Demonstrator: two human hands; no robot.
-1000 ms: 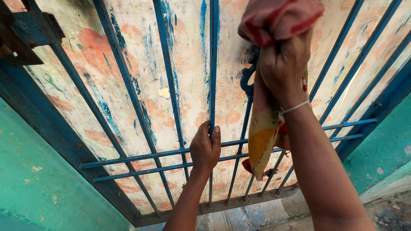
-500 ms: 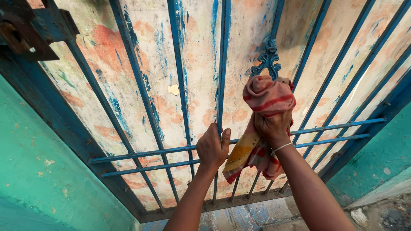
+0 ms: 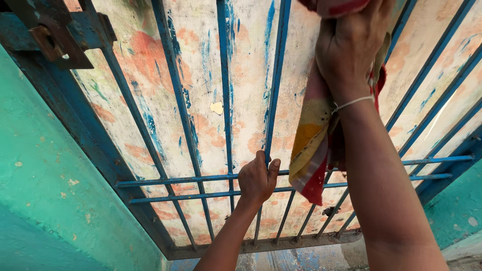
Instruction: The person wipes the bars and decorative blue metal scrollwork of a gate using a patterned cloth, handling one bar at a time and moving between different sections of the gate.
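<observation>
Right now you have two hands up at one blue barred gate (image 3: 186, 125): your left hand (image 3: 257, 178) is wrapped tight around one upright bar (image 3: 273, 105), just above the two horizontal rails (image 3: 175, 188) low on the gate, and your right hand (image 3: 351, 45) is clenched around one cloth (image 3: 311, 145), a faded pink and red rag with a yellow patch, pressed high against the bars at the top edge of view. The cloth hangs down along your right wrist, where a thin pale band (image 3: 354, 103) sits, and its loose end covers part of the bars and rails behind it. Behind the bars is a worn panel of cream, orange and blue streaks. A rusty latch plate (image 3: 55, 42) sits at the gate's upper left, and green painted wall (image 3: 45, 190) flanks both sides. Compared with half a second ago, your right hand and cloth have risen from mid-gate to the top, hiding the scroll ornament, while your left hand keeps its grip on the same bar.
</observation>
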